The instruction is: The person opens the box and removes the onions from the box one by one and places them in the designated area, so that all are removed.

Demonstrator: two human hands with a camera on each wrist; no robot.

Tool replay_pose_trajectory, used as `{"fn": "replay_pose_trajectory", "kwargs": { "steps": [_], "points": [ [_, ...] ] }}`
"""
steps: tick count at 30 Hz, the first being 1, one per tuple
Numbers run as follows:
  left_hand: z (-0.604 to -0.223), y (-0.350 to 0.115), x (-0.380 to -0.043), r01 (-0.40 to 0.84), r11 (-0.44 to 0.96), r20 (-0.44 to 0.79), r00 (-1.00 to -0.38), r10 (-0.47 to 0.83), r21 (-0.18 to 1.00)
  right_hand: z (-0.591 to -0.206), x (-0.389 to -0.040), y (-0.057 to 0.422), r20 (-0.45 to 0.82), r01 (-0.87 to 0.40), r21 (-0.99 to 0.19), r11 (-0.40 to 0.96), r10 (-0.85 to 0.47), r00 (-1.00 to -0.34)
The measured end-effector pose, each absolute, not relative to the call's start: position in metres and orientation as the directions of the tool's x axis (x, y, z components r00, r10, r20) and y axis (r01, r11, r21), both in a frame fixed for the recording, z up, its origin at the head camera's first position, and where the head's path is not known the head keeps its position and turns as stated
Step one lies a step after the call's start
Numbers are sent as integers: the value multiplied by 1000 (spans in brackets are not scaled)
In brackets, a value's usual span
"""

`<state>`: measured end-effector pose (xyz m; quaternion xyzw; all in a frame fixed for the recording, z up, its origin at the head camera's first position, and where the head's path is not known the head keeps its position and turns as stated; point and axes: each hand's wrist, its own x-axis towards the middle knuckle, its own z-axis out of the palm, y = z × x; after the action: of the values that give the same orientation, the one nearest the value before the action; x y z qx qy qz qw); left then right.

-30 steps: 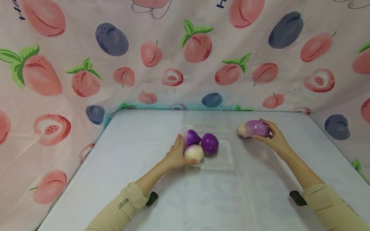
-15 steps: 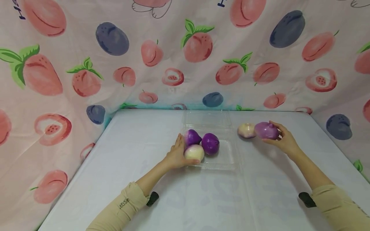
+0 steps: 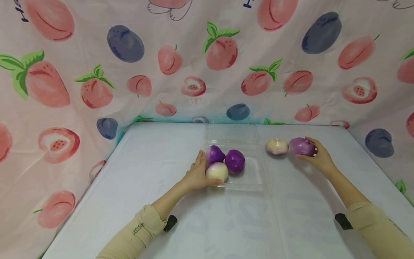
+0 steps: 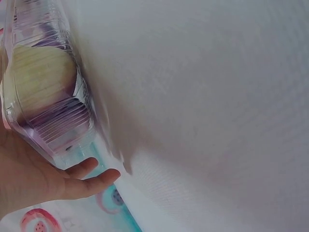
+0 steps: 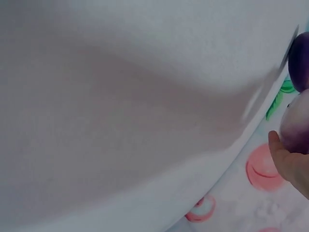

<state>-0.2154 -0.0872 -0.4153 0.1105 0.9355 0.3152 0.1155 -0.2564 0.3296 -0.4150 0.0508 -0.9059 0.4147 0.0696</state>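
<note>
My right hand (image 3: 319,158) grips a light purple onion (image 3: 301,147) between thumb and fingers, right of a cream onion (image 3: 277,146) with a purple underside. In the right wrist view, the thumb lies against the held onion (image 5: 295,123). My left hand (image 3: 196,174) rests at the left side of a clear plastic box (image 3: 252,172), thumb along its front edge and fingers fairly straight along its side. The box contains two deep purple onions (image 3: 235,161) and a cream one (image 3: 217,171). The left wrist view has two fingertips extending past the ribbed box wall (image 4: 63,125).
The box's clear lid (image 3: 231,133) lies folded back toward the wall. A white cloth (image 3: 155,151) covers the table. Fruit-print fabric (image 3: 220,97) hangs behind it and at both sides.
My right hand has moved right with the light purple onion, away from the cream onion it partly covered before. My left hand and the box have stayed in place.
</note>
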Motion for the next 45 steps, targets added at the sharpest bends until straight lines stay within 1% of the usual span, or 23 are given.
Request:
{"fn": "replay_pose_trajectory", "kwargs": {
  "steps": [7, 17, 23, 30, 37, 45],
  "points": [
    [-413, -87, -216, 132, 777, -152, -947, 281, 616, -417, -265, 330, 123, -89, -745, 661, 6, -992],
    [-413, -88, -216, 133, 777, -146, -949, 278, 615, -423, -282, 336, 121, -74, -693, 717, 14, -993],
    [-414, -88, -215, 136, 777, -144, -949, 280, 615, -424, -283, 334, 122, -74, -692, 718, 15, -992],
    [-419, -88, -217, 132, 777, -148, -949, 279, 615, -422, -285, 333, 64, -48, -686, 726, -6, -998],
    [-416, -87, -215, 128, 776, -149, -950, 275, 617, -427, -289, 333, 72, -55, -689, 723, -7, -997],
    [-416, -88, -216, 132, 784, -147, -951, 273, 606, -423, -289, 333, -5, 3, -695, 719, -2, -1000]
  ]
}}
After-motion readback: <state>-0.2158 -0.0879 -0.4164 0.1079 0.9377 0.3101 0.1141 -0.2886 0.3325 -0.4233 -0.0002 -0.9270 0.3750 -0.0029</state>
